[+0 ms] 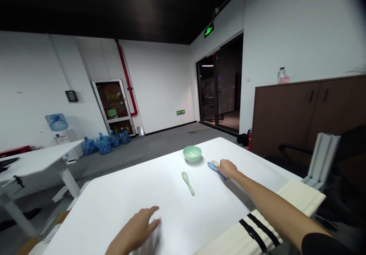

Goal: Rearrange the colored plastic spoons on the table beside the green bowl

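Blue spoon lies under the fingertips of your right hand, on white table; the hand is low and touches the spoon, but I cannot tell if your fingers really close around its handle. Your left hand holds nothing, its fingers spread wide and a bit blurred, resting near the table's edge. Pale green spoon lies between both hands, and pale green bowl stands upright beyond it
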The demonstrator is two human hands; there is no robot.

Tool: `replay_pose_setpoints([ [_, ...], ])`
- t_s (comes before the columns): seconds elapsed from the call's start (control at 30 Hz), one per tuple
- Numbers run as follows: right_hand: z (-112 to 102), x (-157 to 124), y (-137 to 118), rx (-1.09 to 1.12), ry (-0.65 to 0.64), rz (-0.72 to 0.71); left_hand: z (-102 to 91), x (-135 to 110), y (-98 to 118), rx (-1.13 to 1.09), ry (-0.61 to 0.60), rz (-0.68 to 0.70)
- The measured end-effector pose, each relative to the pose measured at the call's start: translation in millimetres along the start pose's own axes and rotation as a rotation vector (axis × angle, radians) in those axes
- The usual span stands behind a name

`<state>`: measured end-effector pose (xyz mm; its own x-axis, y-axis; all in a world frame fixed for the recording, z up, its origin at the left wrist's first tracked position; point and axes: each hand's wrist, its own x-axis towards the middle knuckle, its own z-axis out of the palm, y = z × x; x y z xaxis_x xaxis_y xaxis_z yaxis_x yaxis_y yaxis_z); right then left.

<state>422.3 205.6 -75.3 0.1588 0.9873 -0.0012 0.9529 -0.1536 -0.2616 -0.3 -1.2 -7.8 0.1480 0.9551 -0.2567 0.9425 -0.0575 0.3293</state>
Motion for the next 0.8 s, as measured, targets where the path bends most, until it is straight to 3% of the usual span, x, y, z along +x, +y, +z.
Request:
replay_pose_setpoints([
  [0.17, 10, -4, -6, -0.048, -0.049, -0.089, 1.0, 2, -1, 0.008, -0.003, -0.008],
  [0.33, 14, -4, -7, -0.016, -0.059, -0.08, 0.5, 2, 0, 0.014, -0.012, -0.002],
  [0.63, 19, -17, -40, 0.096, -0.095, -0.168, 1.7, 4, -5, 0.005, -0.005, -0.001],
  [0.8, 22, -25, -45, 0.129, -0.107, -0.186, 3.1, 5, -9, 0.002, -0.004, 0.002],
])
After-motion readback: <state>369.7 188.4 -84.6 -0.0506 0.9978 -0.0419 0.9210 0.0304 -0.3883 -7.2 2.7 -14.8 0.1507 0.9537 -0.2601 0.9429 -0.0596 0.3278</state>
